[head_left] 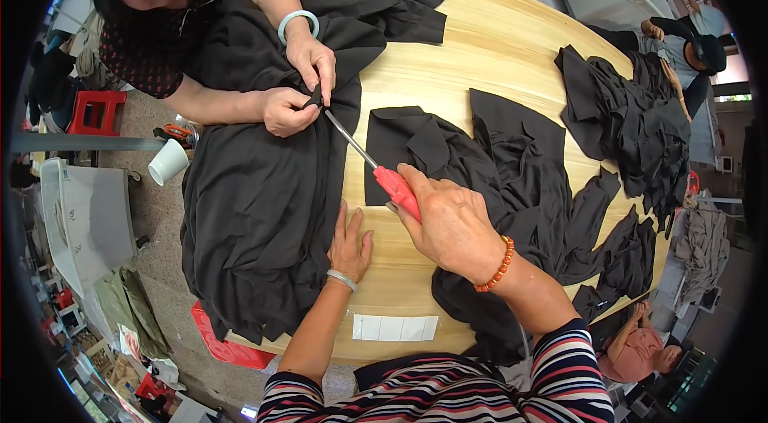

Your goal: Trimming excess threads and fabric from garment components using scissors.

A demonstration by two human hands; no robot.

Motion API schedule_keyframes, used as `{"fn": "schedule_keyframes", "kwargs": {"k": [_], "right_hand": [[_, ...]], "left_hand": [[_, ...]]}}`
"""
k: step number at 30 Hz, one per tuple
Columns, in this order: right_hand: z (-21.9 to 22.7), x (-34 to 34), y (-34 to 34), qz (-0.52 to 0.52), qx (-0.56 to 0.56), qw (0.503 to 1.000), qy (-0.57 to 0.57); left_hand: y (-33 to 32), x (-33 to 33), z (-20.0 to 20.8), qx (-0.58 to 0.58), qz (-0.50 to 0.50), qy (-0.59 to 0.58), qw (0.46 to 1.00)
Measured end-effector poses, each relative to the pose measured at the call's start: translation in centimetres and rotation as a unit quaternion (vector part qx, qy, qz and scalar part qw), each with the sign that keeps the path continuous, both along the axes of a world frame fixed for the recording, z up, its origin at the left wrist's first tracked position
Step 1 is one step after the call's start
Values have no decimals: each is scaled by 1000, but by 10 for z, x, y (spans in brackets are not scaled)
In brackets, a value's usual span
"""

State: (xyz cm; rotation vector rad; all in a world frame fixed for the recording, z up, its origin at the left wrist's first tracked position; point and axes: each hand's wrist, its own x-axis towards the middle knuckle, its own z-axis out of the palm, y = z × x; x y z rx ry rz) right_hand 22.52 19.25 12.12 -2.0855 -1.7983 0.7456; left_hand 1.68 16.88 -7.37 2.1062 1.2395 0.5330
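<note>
We look down on a pale wooden tabletop [480,47]. Our right hand [452,223] has its grip closed around red-handled scissors [376,167], whose blades reach toward a fold of black cloth [256,183] pinched by another person's two hands [300,87]; the blade tips are hidden there, so we cannot tell whether they cut. Our left hand [350,241] lies flat with fingers apart at the cloth's edge. More black pieces [512,159] lie under our right wrist, partly hidden.
</note>
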Motion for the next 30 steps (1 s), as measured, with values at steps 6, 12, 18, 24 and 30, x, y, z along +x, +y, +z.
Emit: {"fn": "schedule_keyframes", "kwargs": {"k": [6,12,18,24,30], "right_hand": [[0,0,2,5,1,1000,13],[-6,3,1,6,3,1000,10],[-7,5,0,-4,7,1000,5],[-3,5,-13,1,16,1000,7],[5,13,-67,-21,-34,999,8]], "left_hand": [[2,0,1,15,-6,5,1000],[-1,-1,-4,22,-2,22,999],[0,1,-2,17,6,18,1000],[2,1,-5,29,10,18,999],[0,-2,-6,51,8,3,999]]}}
